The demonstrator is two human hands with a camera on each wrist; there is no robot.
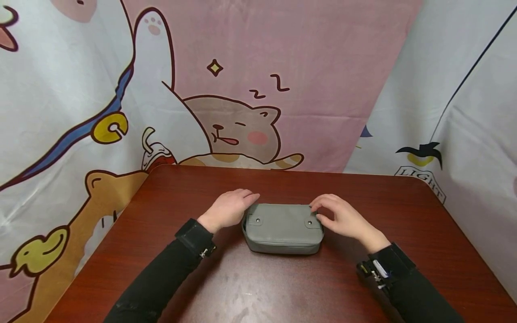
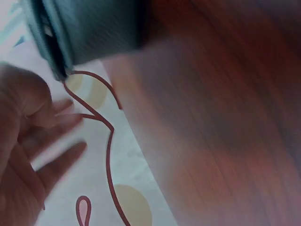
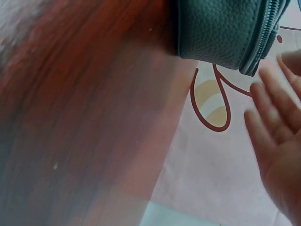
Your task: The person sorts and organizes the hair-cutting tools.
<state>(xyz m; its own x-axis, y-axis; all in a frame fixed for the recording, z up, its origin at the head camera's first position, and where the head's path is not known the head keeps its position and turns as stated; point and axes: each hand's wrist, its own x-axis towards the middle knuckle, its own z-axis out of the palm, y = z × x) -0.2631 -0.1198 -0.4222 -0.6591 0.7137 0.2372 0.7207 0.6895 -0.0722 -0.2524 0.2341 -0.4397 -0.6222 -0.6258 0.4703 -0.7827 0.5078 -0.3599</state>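
Though wrist views blur, grey-green pouch, pebbled, zippered, perhaps leather

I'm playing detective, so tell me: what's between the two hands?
A grey bag on the table sits between the left hand and the right hand, as the head view shows.

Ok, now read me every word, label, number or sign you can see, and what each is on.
"LIGHT": right side of the pink-and-white printed cloth backdrop.
"Z", "Z": same cloth, above the drawn brown sleeping animal.
Grey-green rectangular zipped case: no readable text on its visible sides.
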